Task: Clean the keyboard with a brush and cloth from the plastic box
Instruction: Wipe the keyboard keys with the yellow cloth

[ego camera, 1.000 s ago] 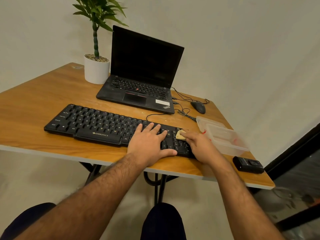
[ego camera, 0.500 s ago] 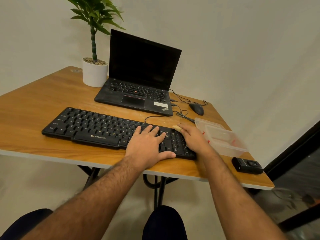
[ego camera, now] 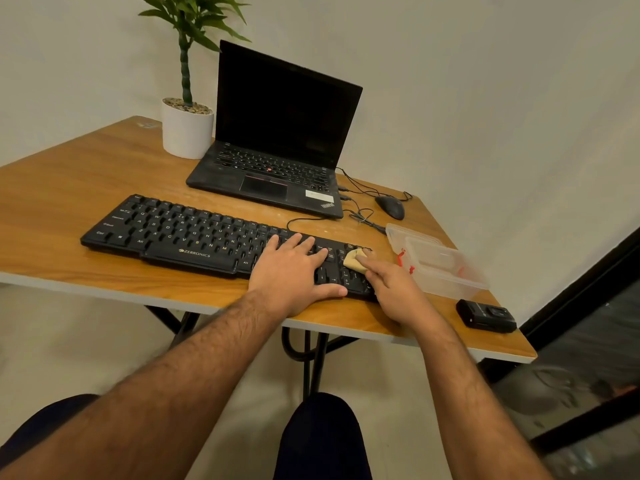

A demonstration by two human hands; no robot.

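The wooden table (ego camera: 69, 188) carries a black keyboard (ego camera: 180, 230) along its near edge, an open laptop (ego camera: 277, 140) behind it and a clear plastic box (ego camera: 440, 268) just beside the keyboard's right end. The left hand (ego camera: 294, 271) lies flat on the keys, fingers spread and holding nothing. The right hand (ego camera: 394, 289) pins a small tan cloth (ego camera: 353, 260) onto the keyboard's right end with its fingers.

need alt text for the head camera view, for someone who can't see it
A person's right hand presses a tan cloth onto the right end of a black keyboard while the left hand lies flat on the keys beside it. On the wooden table also stand a clear plastic box, an open laptop, a mouse and a potted plant.
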